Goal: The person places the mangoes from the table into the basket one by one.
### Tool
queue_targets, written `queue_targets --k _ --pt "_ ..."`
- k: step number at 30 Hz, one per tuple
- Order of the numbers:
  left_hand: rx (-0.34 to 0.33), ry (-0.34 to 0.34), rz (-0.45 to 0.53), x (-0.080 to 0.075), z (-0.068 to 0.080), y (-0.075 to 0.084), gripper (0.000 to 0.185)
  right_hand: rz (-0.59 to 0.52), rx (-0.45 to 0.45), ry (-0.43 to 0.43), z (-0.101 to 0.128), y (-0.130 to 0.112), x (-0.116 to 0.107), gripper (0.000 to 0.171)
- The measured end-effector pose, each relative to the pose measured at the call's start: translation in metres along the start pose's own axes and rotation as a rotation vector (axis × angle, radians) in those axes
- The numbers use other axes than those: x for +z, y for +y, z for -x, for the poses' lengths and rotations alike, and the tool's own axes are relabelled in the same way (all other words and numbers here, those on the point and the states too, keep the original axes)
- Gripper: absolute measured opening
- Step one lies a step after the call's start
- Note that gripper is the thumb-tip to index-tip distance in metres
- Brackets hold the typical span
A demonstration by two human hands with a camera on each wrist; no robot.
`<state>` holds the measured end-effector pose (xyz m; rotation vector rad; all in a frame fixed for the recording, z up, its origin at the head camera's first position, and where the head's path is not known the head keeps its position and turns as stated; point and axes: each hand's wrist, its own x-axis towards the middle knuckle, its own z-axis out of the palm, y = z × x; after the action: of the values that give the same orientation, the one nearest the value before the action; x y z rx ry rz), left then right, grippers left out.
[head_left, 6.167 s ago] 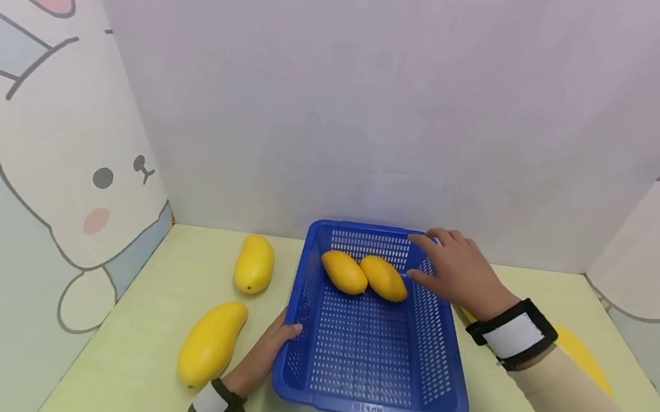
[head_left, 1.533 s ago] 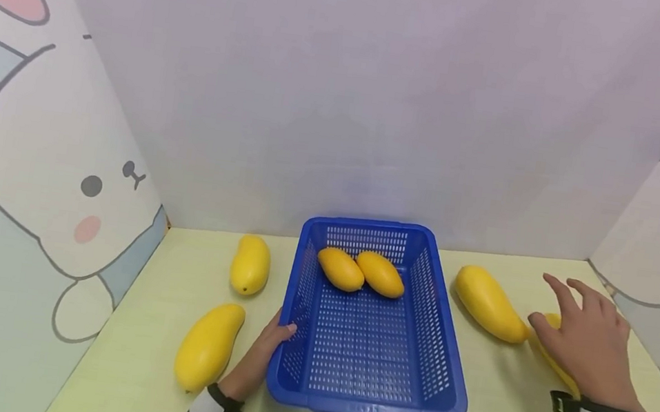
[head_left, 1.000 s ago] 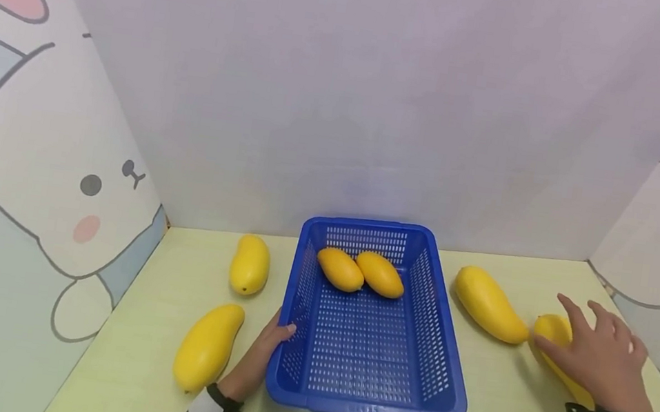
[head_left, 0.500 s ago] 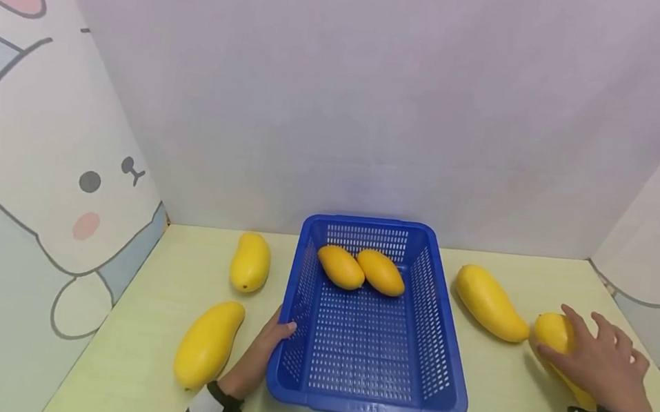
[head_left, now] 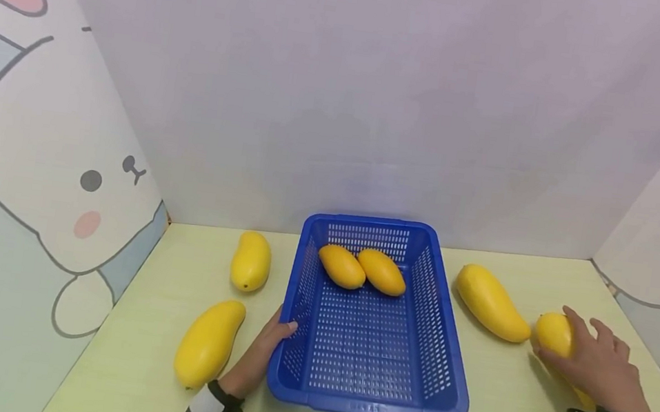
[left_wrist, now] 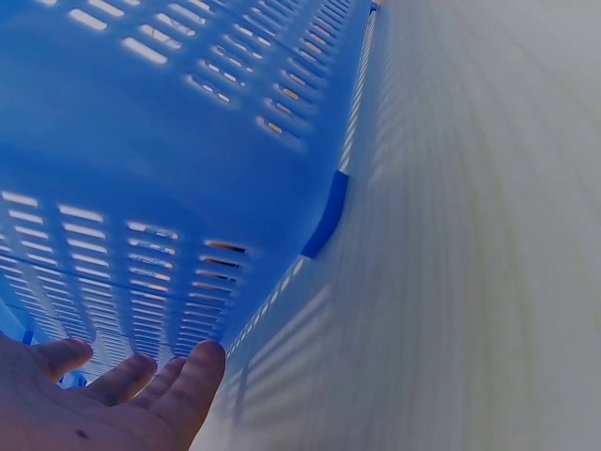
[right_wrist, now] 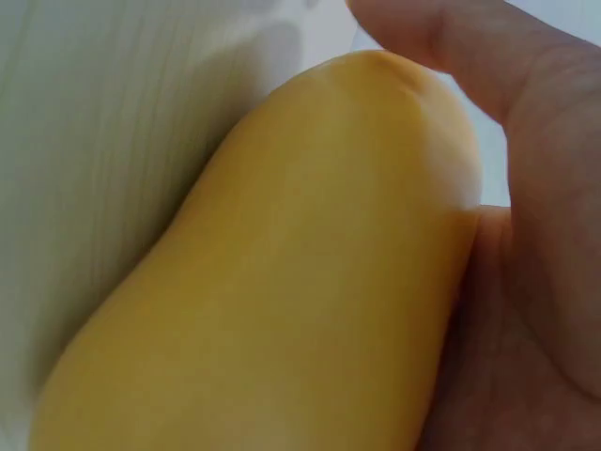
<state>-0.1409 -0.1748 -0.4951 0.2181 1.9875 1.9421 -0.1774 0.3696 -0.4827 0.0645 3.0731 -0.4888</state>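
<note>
A blue plastic basket [head_left: 366, 408] with slotted walls stands mid-table, two orange-yellow mangoes, a left one [head_left: 341, 267] and a right one [head_left: 382, 272], lying at its far end. My left hand [head_left: 260, 353] holds its left side, thumb over the rim; in the left wrist view the fingers [left_wrist: 188, 390] lie along the outer wall. At the right, my right hand [head_left: 600, 363] grips a yellow mango [head_left: 554, 333], thumb on its near side and fingers over the far side. The right wrist view shows this mango [right_wrist: 282, 263] large against the palm, close to the tabletop.
Another long yellow mango [head_left: 491, 302] lies between basket and right hand, its tip close to the gripped one. Left of the basket are a smaller mango [head_left: 250, 262] and a bigger one [head_left: 208, 344]. A pale wall [head_left: 381, 101] closes off the back.
The right hand has gone from above the basket's far right corner to the rightmost mango and has closed around it. The left hand stays on the basket; the two mangoes inside have not shifted.
</note>
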Motion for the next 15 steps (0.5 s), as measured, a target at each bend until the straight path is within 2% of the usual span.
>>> queue_targets --k 7,15 --pt "0.012 -0.001 0.001 0.0004 0.0002 0.0025 0.07 -0.034 -0.021 -0.018 -0.0047 0.0071 0.0006 0.109" --pt "-0.02 0.018 0.001 0.003 0.002 0.0051 0.071 -0.037 -0.014 -0.042 -0.0056 0.0067 -0.0011 0.105"
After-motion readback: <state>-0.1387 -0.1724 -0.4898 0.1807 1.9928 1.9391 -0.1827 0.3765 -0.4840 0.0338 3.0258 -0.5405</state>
